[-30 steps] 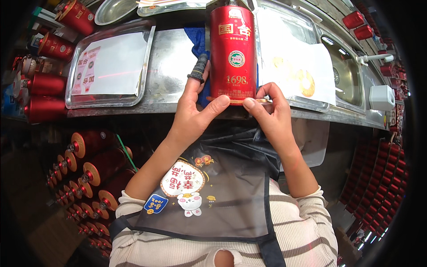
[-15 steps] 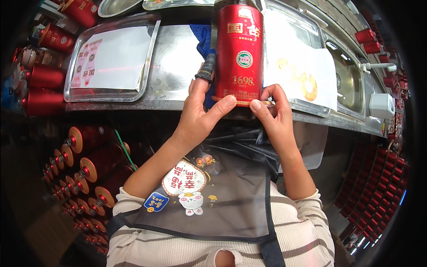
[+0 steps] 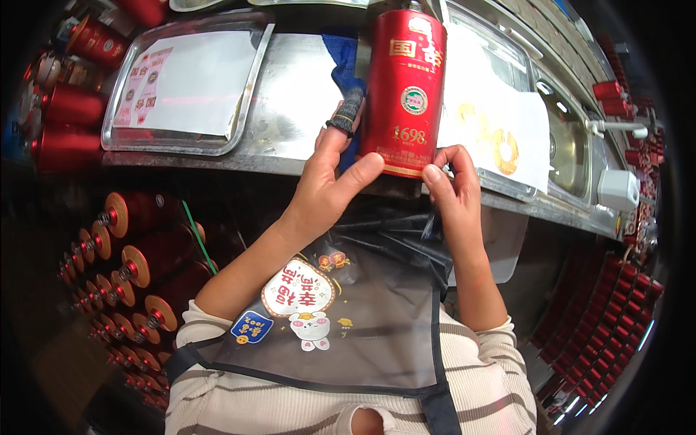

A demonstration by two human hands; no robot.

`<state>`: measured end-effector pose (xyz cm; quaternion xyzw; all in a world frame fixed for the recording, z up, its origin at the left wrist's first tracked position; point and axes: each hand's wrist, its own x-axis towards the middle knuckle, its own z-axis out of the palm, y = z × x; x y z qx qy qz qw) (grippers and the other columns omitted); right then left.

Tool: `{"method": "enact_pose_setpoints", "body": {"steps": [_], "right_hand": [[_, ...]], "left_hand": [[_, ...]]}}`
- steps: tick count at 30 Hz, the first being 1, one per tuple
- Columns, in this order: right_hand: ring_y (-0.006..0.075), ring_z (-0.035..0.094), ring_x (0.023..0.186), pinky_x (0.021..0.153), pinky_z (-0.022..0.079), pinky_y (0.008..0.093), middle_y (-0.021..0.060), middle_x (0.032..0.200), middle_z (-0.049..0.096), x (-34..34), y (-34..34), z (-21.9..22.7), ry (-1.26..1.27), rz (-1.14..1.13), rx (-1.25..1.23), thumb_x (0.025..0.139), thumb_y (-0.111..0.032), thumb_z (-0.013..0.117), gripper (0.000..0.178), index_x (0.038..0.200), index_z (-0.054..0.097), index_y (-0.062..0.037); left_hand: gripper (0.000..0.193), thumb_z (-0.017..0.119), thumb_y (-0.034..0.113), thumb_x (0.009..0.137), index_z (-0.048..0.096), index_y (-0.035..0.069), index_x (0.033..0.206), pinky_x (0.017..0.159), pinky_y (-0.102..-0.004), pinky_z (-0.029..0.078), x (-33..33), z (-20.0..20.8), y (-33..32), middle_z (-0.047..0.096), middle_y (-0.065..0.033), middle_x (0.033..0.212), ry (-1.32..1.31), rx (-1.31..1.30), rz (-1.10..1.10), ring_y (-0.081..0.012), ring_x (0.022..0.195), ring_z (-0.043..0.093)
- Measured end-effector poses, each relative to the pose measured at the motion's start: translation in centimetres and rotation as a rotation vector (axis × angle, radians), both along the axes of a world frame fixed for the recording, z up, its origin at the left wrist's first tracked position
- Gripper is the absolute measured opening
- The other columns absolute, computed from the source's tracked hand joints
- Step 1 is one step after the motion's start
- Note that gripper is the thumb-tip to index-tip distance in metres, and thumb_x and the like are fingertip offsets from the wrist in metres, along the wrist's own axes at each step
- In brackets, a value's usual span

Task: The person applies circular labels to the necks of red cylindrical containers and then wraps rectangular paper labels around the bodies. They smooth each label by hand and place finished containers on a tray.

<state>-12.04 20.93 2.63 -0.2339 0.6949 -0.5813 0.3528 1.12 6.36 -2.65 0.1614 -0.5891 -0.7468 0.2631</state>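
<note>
A glossy red bottle (image 3: 415, 80) with gold print and a round green-and-white emblem lies with its base toward me, leaning a little to the right. My left hand (image 3: 324, 177) grips its lower left side, thumb pressed on the front near the base. A dark grey knitted sleeve (image 3: 345, 114) wraps one finger of that hand. At the lower right corner, my right hand (image 3: 458, 185) is closed, thumb and curled fingers against the bottle's gold-edged base. Whether a small thing sits between those fingers is hidden. Behind the left fingers lies a blue cloth (image 3: 341, 54).
A metal tray (image 3: 250, 80) with white paper and pink printed strips lies left on the steel counter (image 3: 290, 83). On the right, white paper bears gold ring-shaped labels (image 3: 505, 152), beside a sink (image 3: 569, 156) and a white container (image 3: 618, 190). Red bottles (image 3: 163, 254) stand in rows below left.
The bottle has swung slightly clockwise, its top now leaning right. My right fingers have shifted slightly at the base corner. The whole view has turned a little; the left grip stays.
</note>
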Motion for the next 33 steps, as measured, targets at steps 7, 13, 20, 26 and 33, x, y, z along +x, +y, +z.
{"method": "enact_pose_setpoints", "body": {"steps": [7,13,20,26,33], "right_hand": [[0.0037,0.047,0.075,0.066,0.037,0.0192,-0.0008,0.083,0.056,0.2,0.3,-0.3,0.058,0.011,-0.001,0.1,-0.023,0.065,0.025,0.1,0.045,-0.0075],[0.0029,0.046,0.073,0.063,0.035,0.0185,-0.0006,0.084,0.057,0.7,0.0,-0.3,0.043,-0.011,-0.002,0.099,-0.019,0.067,0.026,0.1,0.043,-0.0088],[0.0025,0.043,0.068,0.06,0.032,0.0184,-0.0025,0.082,0.053,0.7,0.0,-0.4,0.088,-0.022,0.057,0.099,-0.024,0.066,0.026,0.1,0.045,-0.0101],[0.0025,0.042,0.063,0.056,0.032,0.0184,-0.0038,0.079,0.051,0.7,0.0,-0.5,0.087,-0.034,0.062,0.1,-0.025,0.065,0.024,0.103,0.045,-0.0112],[0.0015,0.04,0.059,0.053,0.03,0.0177,-0.0051,0.077,0.05,0.7,0.0,-0.6,0.081,-0.007,0.035,0.1,-0.025,0.064,0.024,0.103,0.044,-0.0119]], "left_hand": [[0.056,0.054,0.032,0.105,0.042,0.001,0.151,0.12,-0.0438,0.018,0.2,-0.7,1.2,0.048,-0.0168,0.151,0.035,0.135,0.069,-0.0278,0.146,0.033],[0.053,0.059,0.035,0.102,0.05,0.001,0.141,0.122,-0.054,0.006,-0.2,-0.8,1.8,0.05,-0.0208,0.147,-0.038,-0.091,0.144,-0.0375,0.152,0.026],[0.045,0.053,0.022,0.103,0.049,-0.001,0.141,0.121,-0.0536,0.016,0.0,-1.0,1.8,0.047,-0.024,0.151,0.167,0.328,0.18,-0.0353,0.148,0.035],[0.032,0.067,0.027,0.089,0.073,0.0,0.107,0.116,-0.0695,0.014,2.8,1.4,3.6,0.034,-0.0332,0.157,-0.102,-0.726,0.369,-0.0562,0.142,0.034],[0.033,0.067,0.026,0.091,0.068,-0.007,0.09,0.116,-0.0684,0.011,3.7,-0.1,4.6,0.031,-0.0392,0.155,-0.237,-0.73,0.417,-0.0538,0.144,0.033]]}}
